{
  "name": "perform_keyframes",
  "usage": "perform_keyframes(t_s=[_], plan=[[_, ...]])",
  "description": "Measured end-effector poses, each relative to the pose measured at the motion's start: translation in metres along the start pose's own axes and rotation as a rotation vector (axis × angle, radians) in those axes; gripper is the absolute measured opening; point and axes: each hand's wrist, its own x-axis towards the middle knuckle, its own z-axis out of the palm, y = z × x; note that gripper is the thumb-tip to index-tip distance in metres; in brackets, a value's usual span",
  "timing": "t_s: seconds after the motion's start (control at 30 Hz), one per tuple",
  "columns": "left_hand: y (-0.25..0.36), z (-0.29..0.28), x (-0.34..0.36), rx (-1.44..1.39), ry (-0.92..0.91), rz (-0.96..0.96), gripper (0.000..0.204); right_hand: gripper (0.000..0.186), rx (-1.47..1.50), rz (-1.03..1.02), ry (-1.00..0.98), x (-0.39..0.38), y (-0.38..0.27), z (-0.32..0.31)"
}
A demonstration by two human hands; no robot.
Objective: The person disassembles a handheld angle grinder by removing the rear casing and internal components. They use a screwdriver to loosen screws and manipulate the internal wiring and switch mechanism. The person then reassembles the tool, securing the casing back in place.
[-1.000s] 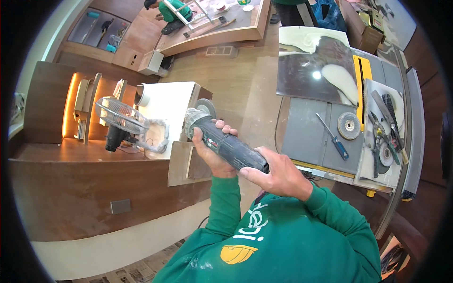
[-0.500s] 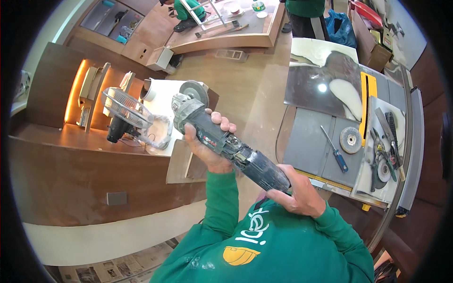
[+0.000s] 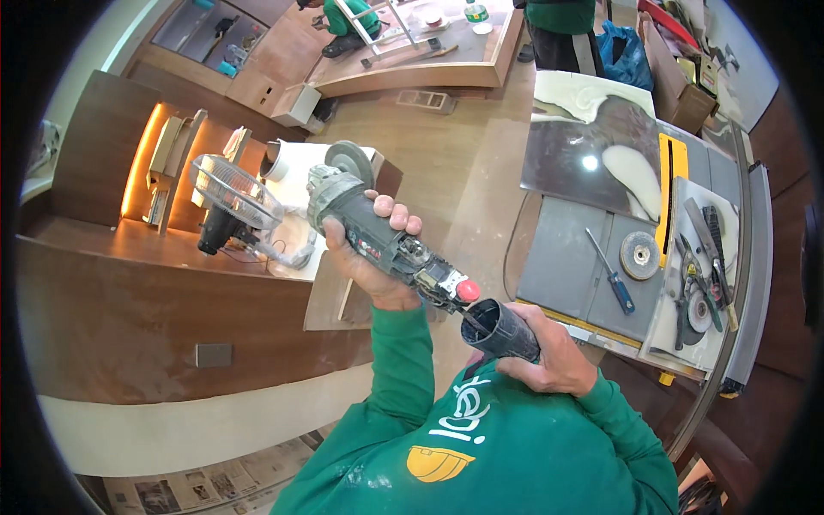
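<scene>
My left hand is wrapped round the dusty body of an angle grinder, whose disc points up and away. At its rear end the inner parts lie bare, with a round red piece showing. My right hand grips the grinder's black tubular rear cover, its hollow mouth turned toward those parts. The cover is off the body, and a thin dark piece still reaches into its mouth. On the saw table at the right lie a blue-handled screwdriver and a round abrasive disc.
Pliers and other hand tools lie on a board at the table's right side. A stone-patterned slab covers the table's far part. A fan stands on the left counter. Two people in green, one near a ladder, are farther back.
The rear cover has come off the grinder body, moving down and right in my right hand. The grinder's inner parts and red piece now show. My left hand shifted slightly up and left.
</scene>
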Motion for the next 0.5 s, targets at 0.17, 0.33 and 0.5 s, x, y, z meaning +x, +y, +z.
perform_keyframes(t_s=[0.17,0.33,0.5], plan=[[-0.005,0.003,-0.006,0.165,0.202,0.018,0.061,0.072,-0.013,0.083,0.044,0.002,0.000,-0.002],[-0.008,0.002,-0.006,0.229,0.279,0.011,0.059,0.063,0.035,0.169,0.126,0.004,-0.004,-0.005],[-0.010,0.002,-0.006,0.268,0.322,0.007,0.058,0.059,0.020,0.151,0.087,0.006,-0.007,-0.009]])
